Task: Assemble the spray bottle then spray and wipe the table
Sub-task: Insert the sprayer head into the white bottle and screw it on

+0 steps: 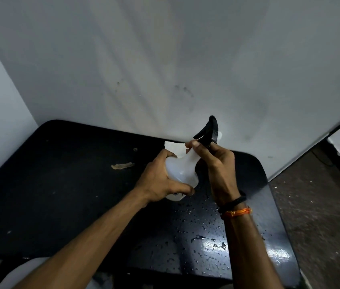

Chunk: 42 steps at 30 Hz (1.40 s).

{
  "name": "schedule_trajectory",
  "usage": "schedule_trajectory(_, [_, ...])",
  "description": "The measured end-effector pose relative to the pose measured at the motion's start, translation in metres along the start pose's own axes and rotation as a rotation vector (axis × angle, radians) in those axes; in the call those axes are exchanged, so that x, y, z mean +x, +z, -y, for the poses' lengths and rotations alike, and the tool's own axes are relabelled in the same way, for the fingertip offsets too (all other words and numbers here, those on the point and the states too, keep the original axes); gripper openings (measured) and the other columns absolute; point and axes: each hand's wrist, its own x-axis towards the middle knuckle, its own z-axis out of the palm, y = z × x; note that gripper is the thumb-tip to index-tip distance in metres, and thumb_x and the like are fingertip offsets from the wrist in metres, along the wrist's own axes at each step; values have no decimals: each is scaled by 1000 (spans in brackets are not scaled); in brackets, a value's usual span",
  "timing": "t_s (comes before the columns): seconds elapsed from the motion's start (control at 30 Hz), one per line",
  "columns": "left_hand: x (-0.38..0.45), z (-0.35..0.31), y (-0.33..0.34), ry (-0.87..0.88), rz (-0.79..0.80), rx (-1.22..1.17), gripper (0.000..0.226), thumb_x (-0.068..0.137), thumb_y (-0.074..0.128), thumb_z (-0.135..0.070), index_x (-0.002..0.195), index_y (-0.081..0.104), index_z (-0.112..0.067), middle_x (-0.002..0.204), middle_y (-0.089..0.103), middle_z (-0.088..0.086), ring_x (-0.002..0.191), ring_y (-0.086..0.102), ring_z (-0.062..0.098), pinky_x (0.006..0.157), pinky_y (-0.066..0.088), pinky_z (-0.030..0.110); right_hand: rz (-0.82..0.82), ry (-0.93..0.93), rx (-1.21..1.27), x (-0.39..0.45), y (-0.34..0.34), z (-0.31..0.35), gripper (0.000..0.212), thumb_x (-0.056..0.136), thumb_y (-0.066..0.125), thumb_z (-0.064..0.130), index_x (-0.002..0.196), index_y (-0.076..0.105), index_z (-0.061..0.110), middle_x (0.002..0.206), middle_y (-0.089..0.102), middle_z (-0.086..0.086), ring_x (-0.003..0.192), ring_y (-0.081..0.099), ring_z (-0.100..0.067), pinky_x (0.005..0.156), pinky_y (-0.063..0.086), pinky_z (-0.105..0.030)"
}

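A translucent white spray bottle (182, 170) is held tilted above the black table (60, 184). My left hand (160, 180) grips the bottle's body from the left and below. My right hand (217, 170) pinches the neck just under the black trigger head (209, 132), which sits on top of the bottle and points up toward the wall. A white cloth (172, 146) lies at the table's far edge, mostly hidden behind the bottle and my hands.
Water droplets (202, 232) cover the near right part of the table. A pale scuff (122, 165) marks the tabletop to the left of my hands. A white wall stands right behind the table, and brown floor (321, 205) lies to the right.
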Motion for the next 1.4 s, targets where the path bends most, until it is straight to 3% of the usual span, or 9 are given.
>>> schedule_trajectory(0.23, [1,5,1,-4,-55,48,85,37,98,-41,107,50,-33,98,60,-15,86,60,1,61,47,18,-87,-41,-178,-1,4,-8,39,85,73,44,100,78,9,94,79,-7,93,74,-27,86,59,-55])
schedule_trajectory(0.43, [0,6,4,37,-65,68,87,41,96,-45,112,48,-31,102,58,-16,91,57,-3,62,44,15,-205,-105,-312,-4,11,-10,35,87,72,47,92,79,13,86,77,1,82,73,-12,72,60,-32])
schedule_trajectory(0.63, [-3,4,8,45,-78,62,89,36,88,-57,111,45,-34,100,56,-22,90,52,-20,57,44,7,-303,-142,-382,-6,14,-8,34,86,74,47,91,80,14,78,76,2,73,71,-7,63,56,-24])
schedule_trajectory(0.77, [-1,7,7,46,-55,65,88,39,90,-55,111,44,-35,100,54,-22,93,46,-28,62,44,1,-251,-61,-282,-4,12,-9,25,82,77,47,79,75,22,82,77,-4,82,74,-21,78,62,-47])
schedule_trajectory(0.97, [1,7,12,46,-2,37,90,44,94,-49,117,43,-33,107,51,-22,95,53,-7,66,44,12,-240,17,-80,-5,18,-8,32,72,74,50,94,74,26,97,78,-2,88,77,-19,91,58,-53])
schedule_trajectory(1.1, [-2,5,13,71,59,57,97,35,86,-61,118,43,-33,111,56,-16,99,57,0,70,53,23,-295,1,98,-3,20,-6,23,80,78,29,98,67,38,107,73,-13,81,78,-27,80,62,-47])
schedule_trajectory(1.17, [-5,6,17,68,91,55,99,35,86,-62,119,42,-35,113,56,-16,101,58,0,75,57,28,-278,26,226,-2,18,-7,28,87,76,19,113,65,17,112,70,-22,80,77,-32,69,61,-38])
schedule_trajectory(1.23, [-9,8,22,55,116,24,100,36,87,-63,121,42,-34,114,56,-17,101,57,-3,78,58,27,-266,36,249,-2,17,-8,32,90,75,19,116,63,6,110,69,-22,78,76,-32,64,60,-35])
schedule_trajectory(1.4, [-13,12,30,20,120,-87,95,39,92,-53,119,45,-33,112,57,-18,97,58,-9,78,60,24,-251,-16,187,-2,13,-11,35,87,79,25,117,66,12,112,69,-23,79,75,-36,65,60,-38])
